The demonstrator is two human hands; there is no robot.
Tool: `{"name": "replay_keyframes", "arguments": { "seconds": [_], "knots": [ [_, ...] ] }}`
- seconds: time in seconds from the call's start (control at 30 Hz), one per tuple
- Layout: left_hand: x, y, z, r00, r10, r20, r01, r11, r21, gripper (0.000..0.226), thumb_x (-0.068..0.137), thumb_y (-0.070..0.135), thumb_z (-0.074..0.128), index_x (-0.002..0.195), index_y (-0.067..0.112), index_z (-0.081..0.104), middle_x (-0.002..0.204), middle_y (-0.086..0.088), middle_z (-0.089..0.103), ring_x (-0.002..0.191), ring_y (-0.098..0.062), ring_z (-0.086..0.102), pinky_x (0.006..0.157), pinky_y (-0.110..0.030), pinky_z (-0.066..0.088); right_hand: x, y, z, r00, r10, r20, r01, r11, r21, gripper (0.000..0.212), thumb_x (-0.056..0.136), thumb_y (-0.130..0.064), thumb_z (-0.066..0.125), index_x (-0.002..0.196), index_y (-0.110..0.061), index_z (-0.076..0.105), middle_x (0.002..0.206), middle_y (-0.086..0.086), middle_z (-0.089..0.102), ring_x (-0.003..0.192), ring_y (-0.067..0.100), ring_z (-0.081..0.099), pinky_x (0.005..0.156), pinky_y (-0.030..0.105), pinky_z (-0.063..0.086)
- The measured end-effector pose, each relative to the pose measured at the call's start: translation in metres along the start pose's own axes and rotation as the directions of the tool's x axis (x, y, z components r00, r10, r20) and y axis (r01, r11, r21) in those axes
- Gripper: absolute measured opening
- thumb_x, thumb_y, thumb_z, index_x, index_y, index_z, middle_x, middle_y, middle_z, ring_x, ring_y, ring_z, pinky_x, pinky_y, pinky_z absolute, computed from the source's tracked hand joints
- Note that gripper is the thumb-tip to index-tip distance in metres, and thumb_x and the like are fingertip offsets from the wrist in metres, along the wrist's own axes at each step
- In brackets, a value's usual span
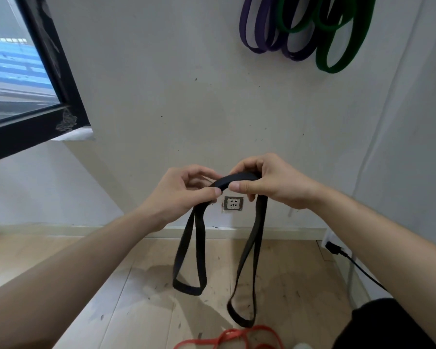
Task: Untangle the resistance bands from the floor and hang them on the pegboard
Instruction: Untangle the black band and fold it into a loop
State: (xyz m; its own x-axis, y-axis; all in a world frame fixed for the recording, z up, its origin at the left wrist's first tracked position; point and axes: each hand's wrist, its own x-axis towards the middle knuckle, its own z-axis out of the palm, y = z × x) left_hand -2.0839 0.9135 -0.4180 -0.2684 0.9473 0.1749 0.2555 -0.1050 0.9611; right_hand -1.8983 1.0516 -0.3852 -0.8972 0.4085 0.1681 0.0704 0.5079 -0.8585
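Observation:
A black resistance band (190,260) hangs doubled in front of me, its two loops dangling above the wooden floor. My left hand (184,192) pinches its top on the left, and my right hand (264,182) grips the same folded top on the right. A red band (237,337) lies tangled on the floor at the bottom edge. High on the wall at the upper right hang purple bands (264,34) and green bands (337,46); what they hang from is out of view.
A wall socket (233,204) sits low on the wall behind the band. A black plug and cable (347,258) run along the right wall. An open dark-framed window (48,71) juts in at the left. Dark clothing (388,326) fills the bottom right corner.

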Motion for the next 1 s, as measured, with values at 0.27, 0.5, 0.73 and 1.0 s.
{"name": "replay_keyframes", "arguments": {
  "seconds": [0.27,0.5,0.73,1.0],
  "knots": [
    [-0.006,-0.011,0.004,0.992,-0.033,0.119,0.027,0.998,0.054,0.024,0.083,0.011,0.081,0.106,0.015,0.073,0.095,0.001,0.077,0.094,-0.016,0.074,0.090,-0.027,0.057,0.003,0.005,0.009,0.986,0.001,-0.168,0.056,0.941,0.334,0.012,0.086,-0.022,0.071,0.092,-0.011,0.070,0.064,-0.008,0.054,0.052,0.011,0.042,0.053,0.027,0.040],
    [-0.008,-0.018,0.006,0.987,-0.077,0.139,0.091,0.991,-0.098,0.015,0.089,0.018,0.073,0.103,0.012,0.070,0.086,-0.009,0.073,0.087,-0.019,0.071,0.083,-0.023,0.056,0.008,0.007,-0.006,0.949,0.052,-0.310,0.100,0.885,0.455,0.009,0.095,-0.019,0.065,0.086,-0.015,0.067,0.060,-0.008,0.048,0.052,0.012,0.039,0.056,0.023,0.040],
    [-0.002,-0.015,0.000,0.997,-0.075,0.036,0.082,0.956,-0.282,0.022,0.081,0.026,0.076,0.101,0.016,0.077,0.073,-0.002,0.062,0.069,-0.019,0.063,0.069,-0.022,0.054,0.003,0.024,-0.024,0.965,0.179,-0.191,-0.065,0.872,0.486,0.013,0.089,-0.019,0.067,0.076,-0.019,0.068,0.064,0.003,0.042,0.058,0.017,0.040,0.069,0.033,0.038],
    [0.005,-0.010,-0.003,0.999,-0.045,0.008,0.045,0.935,-0.351,0.025,0.088,0.032,0.066,0.100,0.014,0.077,0.070,0.000,0.054,0.058,-0.014,0.054,0.061,-0.023,0.052,0.001,0.036,-0.008,0.978,0.178,0.105,-0.199,0.948,0.249,0.022,0.088,-0.013,0.074,0.109,-0.008,0.068,0.077,0.000,0.062,0.072,0.020,0.058,0.083,0.045,0.044]
  ]
}}
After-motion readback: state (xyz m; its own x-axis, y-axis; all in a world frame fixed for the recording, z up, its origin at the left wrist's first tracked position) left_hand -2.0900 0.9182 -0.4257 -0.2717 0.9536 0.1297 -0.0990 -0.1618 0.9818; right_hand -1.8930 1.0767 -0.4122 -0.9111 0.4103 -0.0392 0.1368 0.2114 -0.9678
